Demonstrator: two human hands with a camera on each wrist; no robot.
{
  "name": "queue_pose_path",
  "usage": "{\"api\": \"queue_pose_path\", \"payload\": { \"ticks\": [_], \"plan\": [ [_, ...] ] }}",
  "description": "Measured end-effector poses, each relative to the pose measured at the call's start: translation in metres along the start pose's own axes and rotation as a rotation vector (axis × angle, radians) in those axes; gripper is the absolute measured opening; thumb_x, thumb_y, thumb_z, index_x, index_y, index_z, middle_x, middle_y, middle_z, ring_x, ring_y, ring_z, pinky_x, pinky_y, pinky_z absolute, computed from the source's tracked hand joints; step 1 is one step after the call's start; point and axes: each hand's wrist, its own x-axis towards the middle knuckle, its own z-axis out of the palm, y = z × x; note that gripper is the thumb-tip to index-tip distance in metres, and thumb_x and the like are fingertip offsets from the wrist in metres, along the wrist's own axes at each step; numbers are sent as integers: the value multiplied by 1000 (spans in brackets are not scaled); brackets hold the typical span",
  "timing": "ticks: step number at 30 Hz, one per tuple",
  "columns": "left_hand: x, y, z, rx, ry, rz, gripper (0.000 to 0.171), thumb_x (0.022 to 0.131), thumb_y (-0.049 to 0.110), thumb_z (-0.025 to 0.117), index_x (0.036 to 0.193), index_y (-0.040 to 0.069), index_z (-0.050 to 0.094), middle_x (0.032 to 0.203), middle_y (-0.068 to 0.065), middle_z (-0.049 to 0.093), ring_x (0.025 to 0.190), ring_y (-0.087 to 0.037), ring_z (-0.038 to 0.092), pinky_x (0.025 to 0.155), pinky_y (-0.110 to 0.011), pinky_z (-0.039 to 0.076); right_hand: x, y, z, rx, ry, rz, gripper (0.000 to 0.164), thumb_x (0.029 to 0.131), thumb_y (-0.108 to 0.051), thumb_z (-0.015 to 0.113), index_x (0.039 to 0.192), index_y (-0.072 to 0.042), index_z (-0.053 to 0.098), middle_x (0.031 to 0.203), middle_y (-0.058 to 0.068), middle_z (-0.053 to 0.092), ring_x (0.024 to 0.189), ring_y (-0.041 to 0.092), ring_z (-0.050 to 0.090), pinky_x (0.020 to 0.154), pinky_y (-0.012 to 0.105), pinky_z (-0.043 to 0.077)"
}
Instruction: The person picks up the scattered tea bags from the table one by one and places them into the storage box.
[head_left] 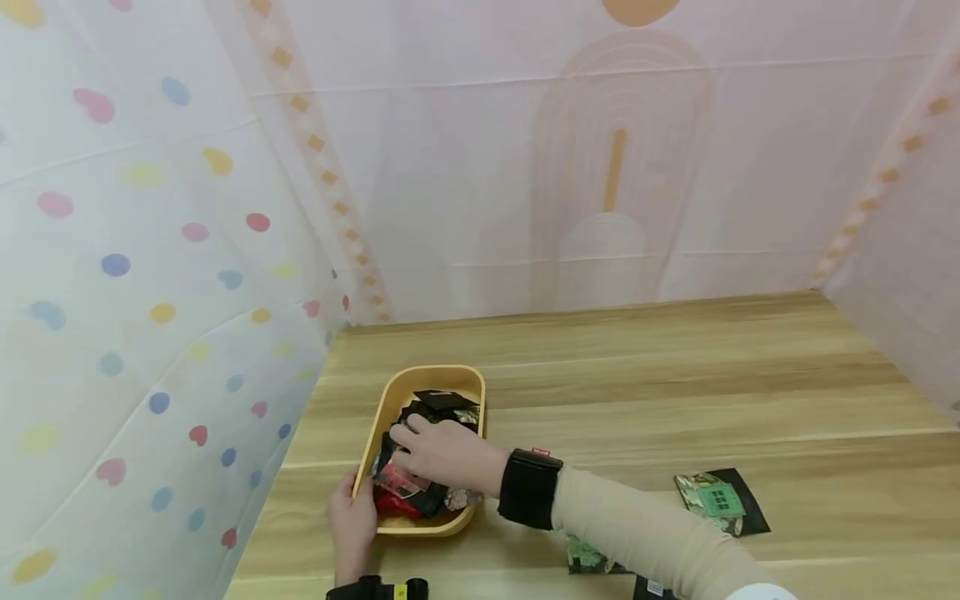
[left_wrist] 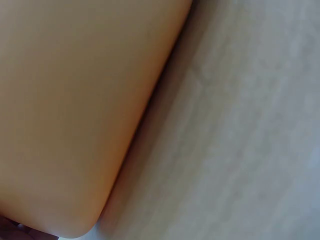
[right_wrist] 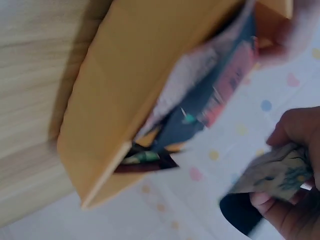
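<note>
A yellow plastic bin [head_left: 387, 408] on the wooden table holds several small printed packets, among them a black one [head_left: 447, 400] and a red one [head_left: 394, 505]. My left hand [head_left: 352, 521] grips the bin's near left rim. In the left wrist view the bin's outer wall [left_wrist: 85, 100] fills the left side. My right hand [head_left: 444, 454] is over the bin's opening. Between its thumb and fingers it pinches a bent packet with a floral print and dark back [right_wrist: 280, 175], seen in the right wrist view beside packets standing in the bin [right_wrist: 190, 115].
On the table to the right lies a packet with a green picture and black edge [head_left: 720, 502]. Under my right forearm are a green printed packet [head_left: 588, 557] and a dark one with a barcode [head_left: 652, 588], both partly covered. Patterned cloth [head_left: 187, 333] borders the table.
</note>
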Motion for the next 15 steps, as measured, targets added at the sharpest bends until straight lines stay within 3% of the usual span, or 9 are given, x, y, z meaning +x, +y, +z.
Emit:
{"api": "queue_pose_path", "payload": {
  "ticks": [2,4,6,8,11,15],
  "plan": [
    [-2,2,2,-10,-5,-2,28,92,2,42,113,-13,55,98,-25,58,76,-23,49,57,-24,37,2,-4,6,15,-34,12,30,91,-33,52,121,-31,53,121,-1,46,102,14,44,65,21,45],
    [-4,3,3,-15,-16,-6,29,93,3,42,114,-12,54,100,-25,58,76,-24,49,57,-24,38,1,-6,11,89,-86,46,52,84,-49,55,133,-33,43,134,0,40,118,19,38,80,31,45],
    [-4,5,5,-27,-28,-11,29,93,4,42,114,-12,54,99,-25,57,77,-24,49,58,-24,38,-3,-5,13,172,-131,85,75,75,-64,54,141,-36,30,145,2,27,132,24,22,93,46,36],
    [-4,6,6,-29,-33,-8,29,94,5,41,114,-11,55,100,-24,58,81,-25,49,62,-24,38,-7,-3,16,230,-152,110,90,66,-77,47,143,-38,21,151,3,14,137,26,6,98,57,25],
    [-2,6,7,-19,-26,3,29,93,4,41,113,-11,55,101,-25,58,85,-27,50,64,-27,39,-14,-1,16,281,-130,128,94,63,-81,42,144,-38,19,152,3,6,137,27,-6,99,62,16],
    [1,4,5,3,-23,12,31,92,2,40,114,-13,53,108,-29,56,91,-32,51,70,-35,43,-24,0,17,296,-100,146,92,65,-82,39,143,-37,21,152,5,6,137,30,-3,98,63,17]
  ]
}}
